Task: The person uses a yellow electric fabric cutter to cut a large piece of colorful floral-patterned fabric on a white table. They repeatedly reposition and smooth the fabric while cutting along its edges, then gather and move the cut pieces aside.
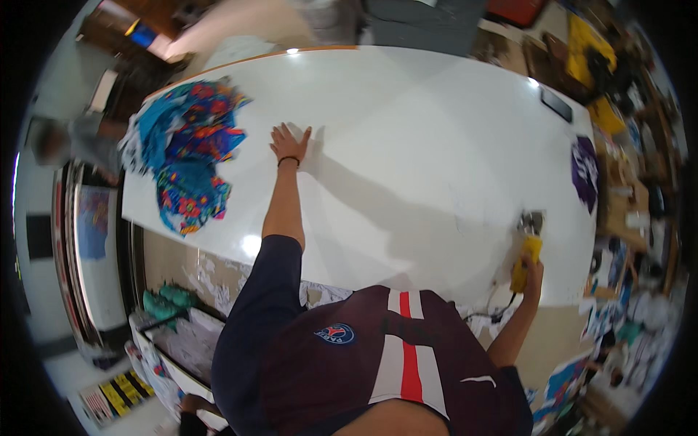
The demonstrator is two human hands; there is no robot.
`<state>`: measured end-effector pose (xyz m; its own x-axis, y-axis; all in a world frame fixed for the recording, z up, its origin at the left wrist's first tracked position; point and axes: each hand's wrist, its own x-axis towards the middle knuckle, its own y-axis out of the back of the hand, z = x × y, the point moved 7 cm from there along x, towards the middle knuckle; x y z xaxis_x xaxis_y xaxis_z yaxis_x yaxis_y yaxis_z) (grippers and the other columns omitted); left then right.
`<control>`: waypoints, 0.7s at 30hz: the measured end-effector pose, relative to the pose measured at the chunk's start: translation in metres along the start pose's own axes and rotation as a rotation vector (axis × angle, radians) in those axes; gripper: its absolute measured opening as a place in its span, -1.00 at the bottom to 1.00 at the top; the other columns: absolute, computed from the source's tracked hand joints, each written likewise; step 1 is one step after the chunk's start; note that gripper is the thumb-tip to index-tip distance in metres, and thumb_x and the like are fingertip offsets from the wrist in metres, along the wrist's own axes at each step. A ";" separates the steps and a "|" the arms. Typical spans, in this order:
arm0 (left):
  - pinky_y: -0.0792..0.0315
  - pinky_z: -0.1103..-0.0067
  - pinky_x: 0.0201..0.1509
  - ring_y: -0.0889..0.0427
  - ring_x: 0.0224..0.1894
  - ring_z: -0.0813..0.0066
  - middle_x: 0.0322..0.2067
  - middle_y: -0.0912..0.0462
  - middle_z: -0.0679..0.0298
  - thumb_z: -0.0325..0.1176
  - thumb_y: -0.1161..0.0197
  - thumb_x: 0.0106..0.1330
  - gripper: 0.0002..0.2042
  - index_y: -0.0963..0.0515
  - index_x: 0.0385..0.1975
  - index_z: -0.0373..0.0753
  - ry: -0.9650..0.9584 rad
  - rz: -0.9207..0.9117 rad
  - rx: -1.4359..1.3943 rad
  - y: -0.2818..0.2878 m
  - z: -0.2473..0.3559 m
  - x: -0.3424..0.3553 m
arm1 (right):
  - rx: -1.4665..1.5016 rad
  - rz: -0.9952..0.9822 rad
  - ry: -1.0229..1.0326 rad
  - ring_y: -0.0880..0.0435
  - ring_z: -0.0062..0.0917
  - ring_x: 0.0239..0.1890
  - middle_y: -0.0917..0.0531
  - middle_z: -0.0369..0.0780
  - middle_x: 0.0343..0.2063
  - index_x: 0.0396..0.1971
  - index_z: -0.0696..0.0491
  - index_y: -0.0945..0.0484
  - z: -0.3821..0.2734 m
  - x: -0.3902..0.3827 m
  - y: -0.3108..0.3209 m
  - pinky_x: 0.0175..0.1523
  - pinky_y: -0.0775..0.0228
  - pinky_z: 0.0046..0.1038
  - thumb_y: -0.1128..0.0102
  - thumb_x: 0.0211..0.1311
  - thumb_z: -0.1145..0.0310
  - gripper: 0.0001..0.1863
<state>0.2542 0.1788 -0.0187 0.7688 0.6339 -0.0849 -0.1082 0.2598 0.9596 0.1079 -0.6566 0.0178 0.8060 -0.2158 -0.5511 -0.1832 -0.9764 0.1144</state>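
Clock read from the middle of the white table (407, 109), twelve at its far edge.

Yellow power tool (534, 248): four o'clock, on the table's near right part. Body long and narrow, bright yellow, with a darker patch showing beside the fingers. Silver-grey metal head (533, 221) at the far end, broader than the body, pointing just past twelve. Finer detail of the head too small to make out. Dark cord (512, 299) leaves the near end toward seven and runs to the table's near edge.

Right grip (534, 275), bare hand: wrapped about the near half of the yellow body, firmly holding it; the metal head sticks out beyond the fingers.

Left grip (290, 144), bare hand: ten o'clock, empty, fingers fanned and thumb out, palm to the table. Dark band (289, 161) at the wrist.

Patterned cloth pile (195, 149): nine to ten, rumpled, blue and teal with red flowers, near the left grip but apart from it. Purple cloth (584, 174): three o'clock, white marks. Phone (557, 105): two o'clock, dark, flat by the edge.
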 end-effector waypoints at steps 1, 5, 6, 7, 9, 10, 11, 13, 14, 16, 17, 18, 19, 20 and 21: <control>0.25 -0.03 0.65 0.29 0.65 -0.15 0.60 0.17 -0.20 0.58 0.08 0.32 0.12 0.08 0.62 -0.25 -0.025 -0.060 0.080 -0.009 0.018 0.003 | 0.015 -0.006 0.017 -0.66 -0.45 -0.58 -0.62 -0.21 -0.51 -0.15 0.13 -0.50 -0.003 0.006 0.005 -0.47 -0.58 -0.39 -0.39 0.27 0.18 -0.63; 0.19 -0.03 0.64 0.20 0.64 -0.17 0.58 0.10 -0.26 0.52 0.06 0.37 0.04 -0.09 0.58 -0.29 -0.246 0.055 0.049 -0.046 0.117 -0.053 | -0.071 0.043 -0.052 -0.63 -0.49 -0.56 -0.62 -0.22 -0.46 -0.09 0.15 -0.55 -0.023 0.033 0.021 -0.44 -0.57 -0.41 -0.40 0.29 0.18 -0.61; 0.20 -0.03 0.64 0.19 0.64 -0.16 0.57 0.09 -0.25 0.50 0.05 0.39 0.01 -0.12 0.57 -0.29 -0.353 0.071 0.091 -0.061 0.143 -0.079 | -0.063 0.031 -0.064 -0.63 -0.48 -0.56 -0.62 -0.21 -0.46 -0.09 0.16 -0.55 -0.032 0.039 0.019 -0.44 -0.56 -0.40 -0.38 0.29 0.18 -0.62; 0.21 -0.03 0.64 0.18 0.64 -0.15 0.57 0.08 -0.25 0.47 0.03 0.40 -0.02 -0.15 0.56 -0.29 -0.458 0.091 0.132 -0.074 0.169 -0.108 | -0.055 0.017 -0.074 -0.64 -0.47 -0.56 -0.62 -0.21 -0.46 -0.10 0.17 -0.55 -0.040 0.042 0.014 -0.45 -0.56 -0.39 -0.37 0.30 0.18 -0.62; 0.26 -0.02 0.65 0.20 0.65 -0.12 0.57 0.06 -0.24 0.39 -0.04 0.41 -0.08 -0.21 0.53 -0.29 -0.688 -0.027 0.065 -0.094 0.240 -0.194 | -0.029 0.032 -0.079 -0.64 -0.42 -0.59 -0.62 -0.17 -0.51 -0.11 0.18 -0.51 -0.041 0.048 0.020 -0.47 -0.56 -0.36 -0.36 0.26 0.20 -0.61; 0.26 -0.02 0.65 0.21 0.65 -0.11 0.57 0.06 -0.24 0.39 -0.05 0.40 -0.08 -0.21 0.53 -0.28 -0.792 -0.097 0.014 -0.093 0.275 -0.243 | -0.017 0.035 -0.083 -0.65 -0.39 -0.61 -0.62 -0.15 -0.53 -0.12 0.18 -0.50 -0.038 0.049 0.023 -0.49 -0.56 -0.34 -0.35 0.24 0.21 -0.61; 0.27 -0.02 0.65 0.23 0.65 -0.12 0.58 0.08 -0.24 0.39 -0.05 0.40 -0.08 -0.20 0.54 -0.26 -0.876 -0.187 -0.004 -0.103 0.300 -0.283 | 0.003 0.024 -0.104 -0.65 -0.39 -0.61 -0.62 -0.14 -0.53 -0.13 0.18 -0.50 -0.040 0.050 0.022 -0.49 -0.56 -0.34 -0.35 0.24 0.21 -0.61; 0.26 -0.07 0.64 0.19 0.63 -0.25 0.55 0.05 -0.30 0.27 -0.16 0.39 -0.11 -0.21 0.51 -0.33 -1.029 -0.267 -0.080 -0.118 0.342 -0.362 | 0.041 -0.002 -0.130 -0.66 -0.39 -0.61 -0.62 -0.14 -0.54 -0.15 0.18 -0.50 -0.048 0.050 0.016 -0.49 -0.57 -0.33 -0.35 0.24 0.20 -0.62; 0.28 -0.09 0.64 0.19 0.63 -0.26 0.56 0.06 -0.31 0.27 -0.14 0.39 -0.10 -0.20 0.51 -0.35 -1.134 -0.355 -0.150 -0.122 0.357 -0.399 | 0.035 -0.015 -0.144 -0.66 -0.39 -0.60 -0.62 -0.14 -0.54 -0.17 0.17 -0.50 -0.047 0.052 0.015 -0.48 -0.57 -0.33 -0.36 0.24 0.19 -0.62; 0.27 -0.12 0.62 0.18 0.63 -0.27 0.55 0.06 -0.34 0.27 -0.17 0.38 -0.10 -0.21 0.51 -0.33 -1.395 -0.522 -0.231 -0.138 0.366 -0.482 | 0.016 -0.031 -0.150 -0.67 -0.38 -0.60 -0.62 -0.14 -0.54 -0.19 0.16 -0.50 -0.049 0.059 0.019 -0.47 -0.59 -0.33 -0.38 0.23 0.19 -0.63; 0.25 -0.15 0.61 0.13 0.61 -0.29 0.55 0.04 -0.31 0.26 -0.17 0.39 -0.14 -0.25 0.50 -0.28 -1.568 -0.801 -0.149 -0.132 0.367 -0.526 | 0.031 -0.032 -0.116 -0.68 -0.38 -0.59 -0.62 -0.14 -0.52 -0.20 0.16 -0.52 -0.042 0.064 0.026 -0.46 -0.62 -0.32 -0.42 0.21 0.18 -0.61; 0.13 -0.05 0.63 0.01 0.59 -0.22 0.54 -0.08 -0.20 0.28 -0.17 0.38 -0.16 -0.30 0.48 -0.26 -1.783 -1.066 -0.026 -0.118 0.363 -0.566 | 0.025 -0.047 -0.121 -0.68 -0.38 -0.58 -0.63 -0.15 -0.48 -0.20 0.17 -0.53 -0.040 0.069 0.029 -0.45 -0.63 -0.31 -0.45 0.18 0.19 -0.60; -0.13 0.13 0.58 -0.28 0.49 -0.13 0.44 -0.36 -0.10 0.27 -0.22 0.37 -0.22 -0.42 0.40 -0.24 -1.665 -1.402 -0.261 -0.123 0.340 -0.593 | 0.026 -0.045 -0.103 -0.68 -0.38 -0.58 -0.63 -0.15 -0.47 -0.19 0.18 -0.55 -0.047 0.070 0.027 -0.47 -0.61 -0.33 -0.46 0.17 0.18 -0.59; -0.25 0.20 0.52 -0.40 0.41 -0.08 0.36 -0.46 -0.07 0.23 -0.25 0.38 -0.27 -0.47 0.35 -0.23 -1.685 -1.532 -0.293 -0.111 0.326 -0.611 | 0.035 -0.044 -0.091 -0.68 -0.38 -0.58 -0.62 -0.16 -0.46 -0.18 0.19 -0.56 -0.047 0.071 0.026 -0.48 -0.59 -0.34 -0.47 0.15 0.17 -0.57; -0.36 0.27 0.45 -0.53 0.33 -0.02 0.28 -0.57 -0.04 0.20 -0.27 0.38 -0.32 -0.52 0.31 -0.22 -1.694 -1.673 -0.319 -0.094 0.316 -0.624 | 0.007 -0.028 -0.073 -0.70 -0.37 -0.53 -0.65 -0.12 -0.42 -0.15 0.22 -0.59 -0.047 0.071 0.028 -0.43 -0.61 -0.34 -0.46 0.15 0.14 -0.53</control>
<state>-0.0161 -0.4709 0.0290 -0.1100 -0.9919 -0.0633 0.9543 -0.1232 0.2724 0.1863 -0.6998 0.0209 0.7678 -0.1867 -0.6129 -0.1649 -0.9820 0.0926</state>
